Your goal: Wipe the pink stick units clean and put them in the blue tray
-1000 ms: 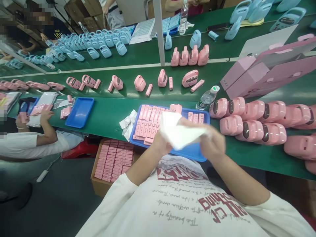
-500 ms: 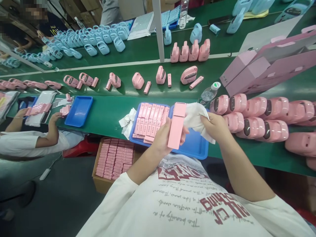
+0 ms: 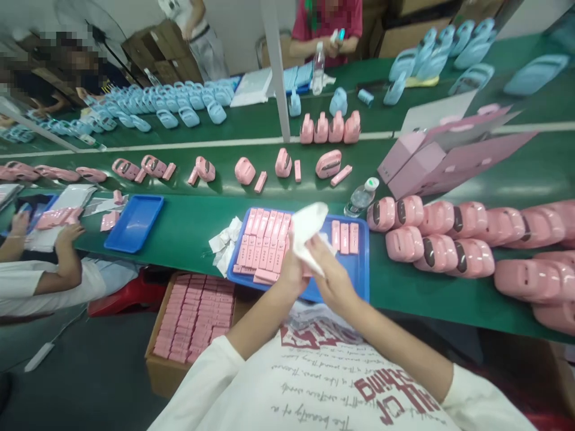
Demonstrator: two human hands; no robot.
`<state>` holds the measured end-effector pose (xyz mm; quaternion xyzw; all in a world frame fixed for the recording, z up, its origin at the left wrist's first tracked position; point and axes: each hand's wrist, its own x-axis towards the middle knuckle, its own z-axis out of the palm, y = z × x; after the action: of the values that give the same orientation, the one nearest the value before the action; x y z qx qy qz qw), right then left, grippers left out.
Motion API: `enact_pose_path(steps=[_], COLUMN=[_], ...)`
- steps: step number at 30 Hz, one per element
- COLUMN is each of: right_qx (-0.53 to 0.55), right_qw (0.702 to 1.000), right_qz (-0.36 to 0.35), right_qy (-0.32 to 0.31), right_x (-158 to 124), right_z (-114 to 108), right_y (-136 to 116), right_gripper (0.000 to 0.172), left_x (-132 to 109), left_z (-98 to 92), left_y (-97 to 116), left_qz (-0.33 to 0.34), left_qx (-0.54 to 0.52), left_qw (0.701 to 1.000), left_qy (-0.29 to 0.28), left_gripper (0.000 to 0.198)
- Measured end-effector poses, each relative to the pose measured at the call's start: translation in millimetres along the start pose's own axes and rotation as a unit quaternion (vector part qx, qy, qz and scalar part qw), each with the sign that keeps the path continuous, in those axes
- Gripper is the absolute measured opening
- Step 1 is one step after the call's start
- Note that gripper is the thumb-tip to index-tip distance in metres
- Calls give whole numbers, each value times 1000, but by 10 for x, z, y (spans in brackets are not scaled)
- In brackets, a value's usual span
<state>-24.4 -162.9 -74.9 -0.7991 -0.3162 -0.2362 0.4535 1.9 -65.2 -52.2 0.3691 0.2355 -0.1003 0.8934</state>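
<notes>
My left hand (image 3: pixel 293 272) is closed round a pink rectangular piece, now mostly covered by the cloth and fingers. My right hand (image 3: pixel 331 276) grips a white cloth (image 3: pixel 309 222) and presses it over that piece, so the two hands nearly meet. Both are above a blue tray (image 3: pixel 358 272). Rows of pink rectangular pieces (image 3: pixel 264 244) with small dark marks fill the tray's left part. Three more pink pieces (image 3: pixel 344 237) lie side by side at its right.
Crumpled white cloths (image 3: pixel 226 245) lie left of the tray, and a carton (image 3: pixel 162 377) of pink pieces stands below. Pink handled devices (image 3: pixel 438 251) and a water bottle (image 3: pixel 362 197) are at right. An empty blue tray (image 3: pixel 135 224) is beside a co-worker (image 3: pixel 67 263).
My right hand has brought the cloth leftward onto the pink piece, hiding most of it. The view has shifted, and three pink pieces at the tray's right now show.
</notes>
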Motion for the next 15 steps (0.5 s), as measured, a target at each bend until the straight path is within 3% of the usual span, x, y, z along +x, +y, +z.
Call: enact_pose_path(steps=[3,4,6,9,12,15], right_qx=[-33,-52,-83,-88,-79,-18], right_qw=[994,992,991,990,986,995], right_qz=[-87,-103,-106,-109,-149,-96], right_qy=[-54,-55,-26,8,-3,-1], right_x=[-78,-60,15,85,-22,-142], right_z=[47,45,40,67,141,256], right_y=[157,215,304,359,350,296], right_gripper=[49,45,41,39,46,56], left_x=[53,58,54,39,31,85], left_z=[-88,-109,-122,-93,-75,-105], left_y=[-13,-27,-62,-83,-47,-12], left_qz=[-35,-50,5,8,-41,-25], left_qx=[-8,-9,-17,-6,2,28], left_qw=[999,998,1000,997,998,999], left_qy=[0,38,-22,-83,-50,16], left_gripper=[51,50,45,66,83,75])
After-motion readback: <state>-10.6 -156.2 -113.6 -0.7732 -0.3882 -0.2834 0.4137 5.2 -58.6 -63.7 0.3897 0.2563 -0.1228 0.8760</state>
